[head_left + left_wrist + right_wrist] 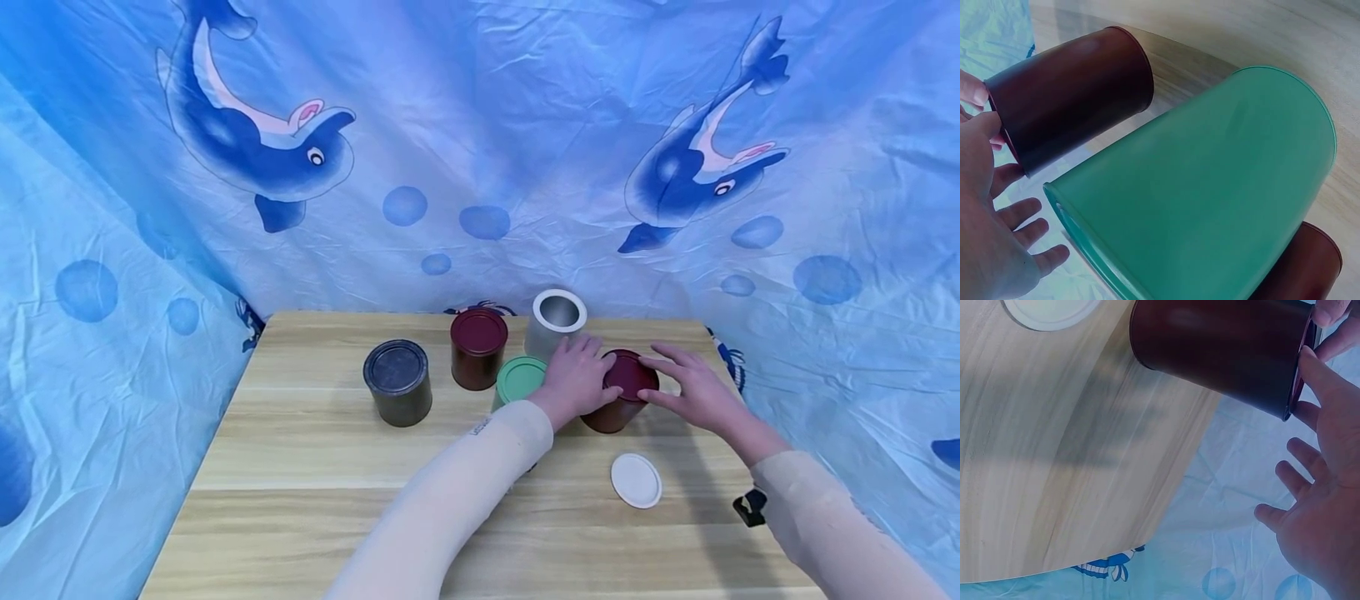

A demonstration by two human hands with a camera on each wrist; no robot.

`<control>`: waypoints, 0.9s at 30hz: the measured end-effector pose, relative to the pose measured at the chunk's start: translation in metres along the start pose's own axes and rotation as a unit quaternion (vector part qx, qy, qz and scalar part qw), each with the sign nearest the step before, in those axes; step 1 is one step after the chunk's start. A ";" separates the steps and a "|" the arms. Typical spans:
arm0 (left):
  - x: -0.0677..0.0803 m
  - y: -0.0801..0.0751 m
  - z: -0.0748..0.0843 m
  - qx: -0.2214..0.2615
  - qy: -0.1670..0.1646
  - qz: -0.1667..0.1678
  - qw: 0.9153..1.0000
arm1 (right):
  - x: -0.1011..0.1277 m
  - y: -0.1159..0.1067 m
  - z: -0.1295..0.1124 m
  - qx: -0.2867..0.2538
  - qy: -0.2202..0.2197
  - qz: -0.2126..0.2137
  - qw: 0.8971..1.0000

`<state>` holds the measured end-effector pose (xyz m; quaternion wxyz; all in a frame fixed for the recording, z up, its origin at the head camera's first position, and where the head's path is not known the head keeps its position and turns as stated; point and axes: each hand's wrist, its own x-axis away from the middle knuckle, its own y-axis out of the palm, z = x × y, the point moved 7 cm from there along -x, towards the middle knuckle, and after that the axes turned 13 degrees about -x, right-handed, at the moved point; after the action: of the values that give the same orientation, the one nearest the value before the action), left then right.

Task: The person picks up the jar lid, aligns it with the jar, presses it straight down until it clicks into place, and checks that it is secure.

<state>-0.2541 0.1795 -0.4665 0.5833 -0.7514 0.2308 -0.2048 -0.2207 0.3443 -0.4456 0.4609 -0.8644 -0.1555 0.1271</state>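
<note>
Pinching the rim of the maroon canister from opposite sides with thumb and forefinger of the left hand and of the right hand, probably to spread force evenly round its maroon lid. Leaving the other fingers loosely splayed, perhaps to keep out of the way. Standing at the right end of the desk, likely for support from below. Cannot tell a seated lid from a loosened one. Can see just beside the left hand a lidded green canister and an open-topped silver canister, maybe matched with the white lid lying flat nearby, within reach. Can see farther left a second maroon canister and a black canister, upright, lidded, well apart from the hands, perhaps to leave working room.
</note>
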 end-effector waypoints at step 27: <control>0.000 0.001 0.004 -0.008 0.012 0.006 1.000 | -0.005 0.001 0.000 -0.024 0.028 -0.022 0.999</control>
<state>-0.2519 0.1821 -0.4684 0.5752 -0.7525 0.2437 -0.2087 -0.2250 0.3415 -0.4459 0.4471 -0.8747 -0.1646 0.0886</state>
